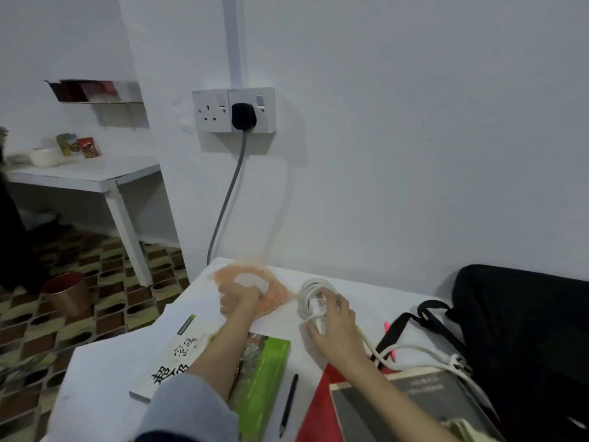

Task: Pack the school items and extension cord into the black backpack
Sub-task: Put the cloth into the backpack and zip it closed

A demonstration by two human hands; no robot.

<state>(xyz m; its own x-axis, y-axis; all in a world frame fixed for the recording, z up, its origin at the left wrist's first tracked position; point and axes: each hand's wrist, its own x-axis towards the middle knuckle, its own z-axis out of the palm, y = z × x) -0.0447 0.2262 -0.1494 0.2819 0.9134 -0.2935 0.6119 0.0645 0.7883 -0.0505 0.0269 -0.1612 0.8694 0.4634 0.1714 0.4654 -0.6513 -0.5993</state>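
Note:
On the white table, my left hand (239, 299) grips a blurred orange coiled cord (275, 296) near the wall. My right hand (334, 323) holds the white extension cord coil (310, 293), fingers curled over it; its loose end trails right toward the black backpack (526, 330), which lies at the table's right end. A white book with Chinese characters (178, 355) and a green book (264, 378) lie under my left forearm. A dark grey book (414, 403) rests on a red one (318, 406). A black pencil (288, 406) and a pink pen (390, 344) lie between them.
A black plug (243, 116) with a grey cable sits in the wall socket above the table's far edge. To the left stand a white side table (95, 177) with small items and a copper bin (65, 295) on the patterned floor.

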